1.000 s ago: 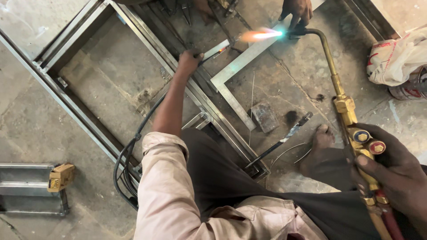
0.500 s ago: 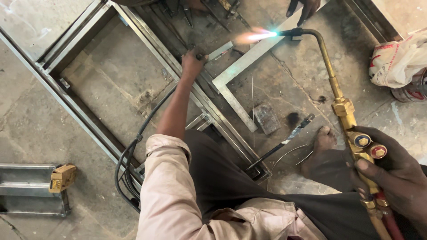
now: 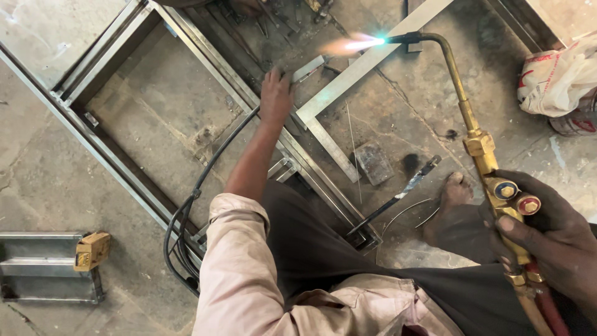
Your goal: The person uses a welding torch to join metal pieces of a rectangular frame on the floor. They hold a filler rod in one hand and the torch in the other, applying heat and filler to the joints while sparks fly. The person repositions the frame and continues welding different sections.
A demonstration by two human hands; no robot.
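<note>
One white-and-red bag (image 3: 556,78) lies beyond the lit brass torch (image 3: 479,146).

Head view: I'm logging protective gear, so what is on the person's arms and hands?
Both hands are bare, no gloves. The left hand extends from a pale pink sleeve rolled above the elbow, forearm uncovered. The right hand shows no sleeve in frame.

Metal workshop: lit torch (image 3: 457,81), steel frames (image 3: 180,43).

A crumpled white plastic bag (image 3: 556,78) with red markings lies at the right edge of the frame, in its upper part, on the concrete floor. Its lower edge rests against a dark round object that is partly cut off. No signs or screens show.
</note>
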